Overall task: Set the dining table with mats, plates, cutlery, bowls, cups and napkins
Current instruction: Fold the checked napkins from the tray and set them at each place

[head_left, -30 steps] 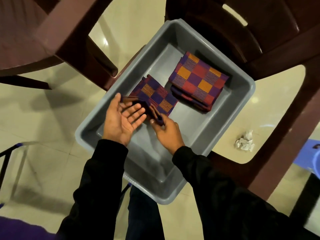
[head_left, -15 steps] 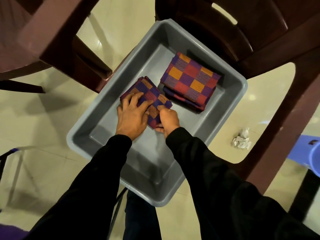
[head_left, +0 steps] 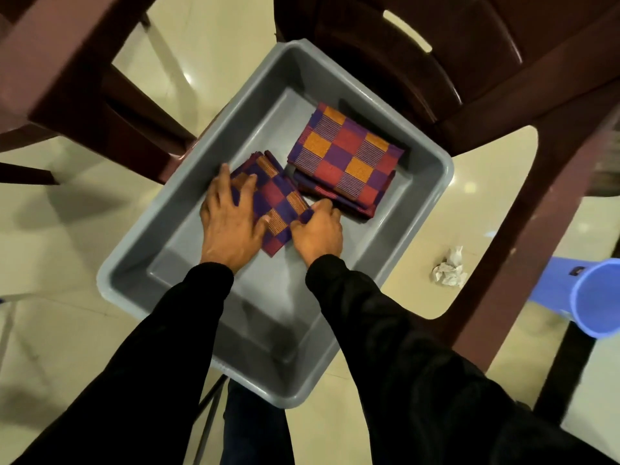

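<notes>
A grey plastic bin [head_left: 419, 209] sits between two chairs, with two piles of checked cloth inside. The small folded stack of purple, red and orange napkins [head_left: 278, 204] lies at the bin's middle. My left hand [head_left: 229, 226] lies flat on its left part, fingers spread and pressing down. My right hand [head_left: 317, 231] grips the stack's right corner, fingers curled under the edge. A larger folded checked stack [head_left: 345, 159] rests beside it toward the bin's far right corner, untouched.
Dark brown plastic chairs [head_left: 503, 72] stand around the bin, one at the upper left and one at the upper right. A crumpled white paper [head_left: 449, 271] lies on the tiled floor. A blue plastic cup [head_left: 593, 297] is at the right edge.
My left hand turned palm-down and came to lie on the small napkin stack. My right hand closed on the stack's right corner. The stack now lies flat in the bin.
</notes>
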